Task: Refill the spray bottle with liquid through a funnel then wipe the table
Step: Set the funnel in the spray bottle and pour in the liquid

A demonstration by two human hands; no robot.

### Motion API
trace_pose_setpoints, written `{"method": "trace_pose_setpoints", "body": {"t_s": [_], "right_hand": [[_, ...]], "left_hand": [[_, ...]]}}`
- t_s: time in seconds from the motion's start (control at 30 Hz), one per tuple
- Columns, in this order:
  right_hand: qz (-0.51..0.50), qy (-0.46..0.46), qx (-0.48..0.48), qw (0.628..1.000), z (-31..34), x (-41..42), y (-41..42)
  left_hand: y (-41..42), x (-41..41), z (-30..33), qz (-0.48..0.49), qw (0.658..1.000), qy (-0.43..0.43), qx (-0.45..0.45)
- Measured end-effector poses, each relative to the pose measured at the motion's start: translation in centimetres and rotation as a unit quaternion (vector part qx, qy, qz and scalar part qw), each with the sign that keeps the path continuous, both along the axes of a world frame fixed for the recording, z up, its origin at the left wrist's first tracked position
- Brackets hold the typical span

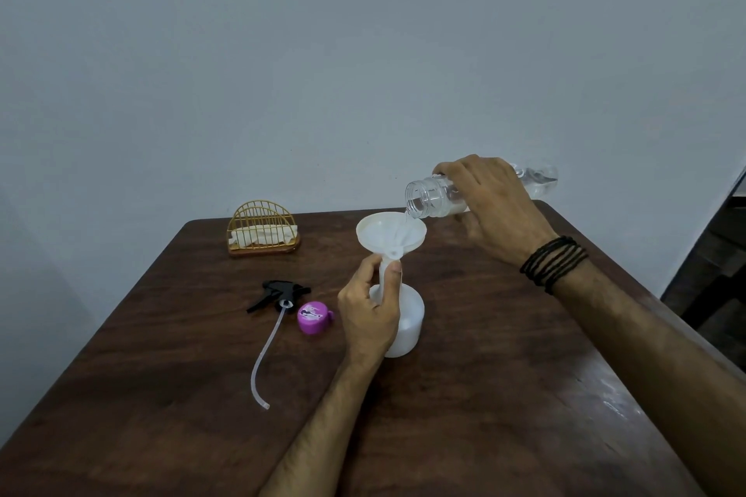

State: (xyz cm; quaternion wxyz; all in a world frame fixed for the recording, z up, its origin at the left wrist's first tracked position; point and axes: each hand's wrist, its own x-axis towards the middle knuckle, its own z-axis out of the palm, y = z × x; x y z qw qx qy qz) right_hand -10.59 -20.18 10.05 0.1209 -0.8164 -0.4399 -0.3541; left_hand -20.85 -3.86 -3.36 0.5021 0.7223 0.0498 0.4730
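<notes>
A white spray bottle (407, 325) stands upright on the dark wooden table (504, 355), with a white funnel (381, 232) set in its neck. My left hand (371, 311) grips the funnel's stem at the bottle's neck. My right hand (490, 200) holds a clear plastic bottle (430, 196) tipped nearly level, its open mouth over the funnel's rim. A thin stream of clear liquid runs from it into the funnel. The black spray head (282, 293) with its long dip tube lies on the table to the left.
A purple cap (314, 317) lies between the spray head and the spray bottle. At the back left stands a gold wire holder (263, 232) with white tissues or cloth inside. The table's right edge borders a dark floor.
</notes>
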Motion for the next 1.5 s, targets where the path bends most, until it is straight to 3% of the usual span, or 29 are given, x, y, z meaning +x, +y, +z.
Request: {"method": "trace_pose_setpoints", "body": {"t_s": [1.5], "right_hand": [[-0.014,-0.025,-0.024,0.999,0.90,-0.12,0.12]], "left_hand": [[0.11,0.23,-0.08,0.001,1.000,-0.008,0.007]]}}
